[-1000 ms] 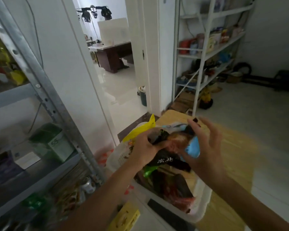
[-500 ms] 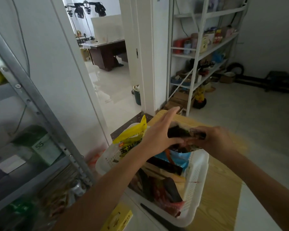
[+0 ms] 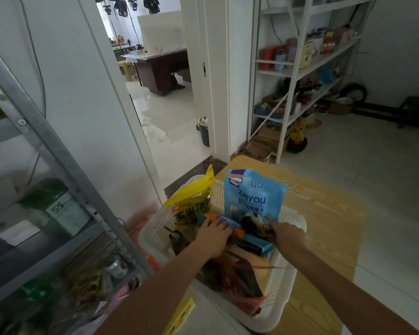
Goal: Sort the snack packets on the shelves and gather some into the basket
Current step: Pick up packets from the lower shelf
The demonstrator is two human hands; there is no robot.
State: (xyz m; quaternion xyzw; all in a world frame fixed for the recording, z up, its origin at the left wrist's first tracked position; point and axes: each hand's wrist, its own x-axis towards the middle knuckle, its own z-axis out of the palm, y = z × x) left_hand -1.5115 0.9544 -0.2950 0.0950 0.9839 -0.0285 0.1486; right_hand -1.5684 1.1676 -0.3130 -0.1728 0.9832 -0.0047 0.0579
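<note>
A white slotted basket (image 3: 279, 281) sits on a wooden table (image 3: 324, 213), filled with several snack packets. A light blue packet (image 3: 252, 197) stands upright at its far side, and a yellow packet (image 3: 191, 201) leans at the far left. My left hand (image 3: 213, 235) reaches into the basket with its fingers over an orange and blue packet (image 3: 228, 224). My right hand (image 3: 288, 235) holds a dark packet (image 3: 254, 223) at the foot of the blue one. Red and dark packets (image 3: 237, 281) lie lower in the basket.
A grey metal shelf rack (image 3: 58, 165) stands close on the left with a green box (image 3: 58, 209) and packets on its lower shelves. A white rack (image 3: 298, 68) with boxes stands across the room. A doorway (image 3: 160, 93) opens ahead onto a tiled floor.
Both hands have dropped from above the basket down into it with the dark packet. The light blue packet now stands upright at the far side.
</note>
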